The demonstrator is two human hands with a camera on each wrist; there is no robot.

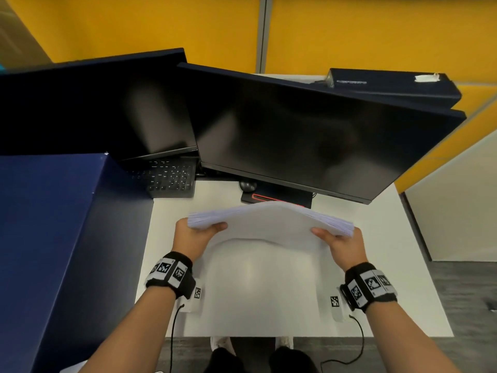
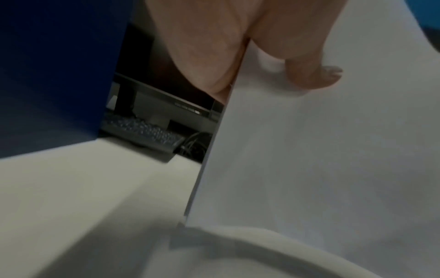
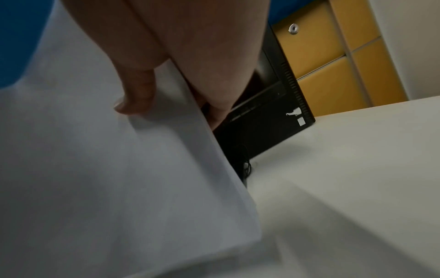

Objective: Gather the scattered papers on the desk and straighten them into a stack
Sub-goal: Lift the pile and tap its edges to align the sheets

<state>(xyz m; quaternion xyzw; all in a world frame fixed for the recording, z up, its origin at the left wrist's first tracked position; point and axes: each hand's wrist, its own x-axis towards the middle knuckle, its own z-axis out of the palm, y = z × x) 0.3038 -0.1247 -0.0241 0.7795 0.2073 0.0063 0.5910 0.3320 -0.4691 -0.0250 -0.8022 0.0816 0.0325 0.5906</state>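
White paper stack (image 1: 269, 224) hangs above the desk (image 1: 376, 251), bowing upward in the middle: many thin sheets, floppy, apt to slide and fan apart. Left hand (image 1: 192, 238) and right hand (image 1: 343, 244) pinch its short ends, thumbs on top, fingers beneath; gripping these edges seems soundest. Dark monitors (image 1: 295, 135) stand behind.

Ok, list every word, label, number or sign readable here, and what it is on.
No text is legible.
Keyboard key legends: too small.
Print on the black box behind the monitor: blurred.
Wristband squares: patterns, no words.
Sticker on the monitor back: blank.
Paper stack: blank.
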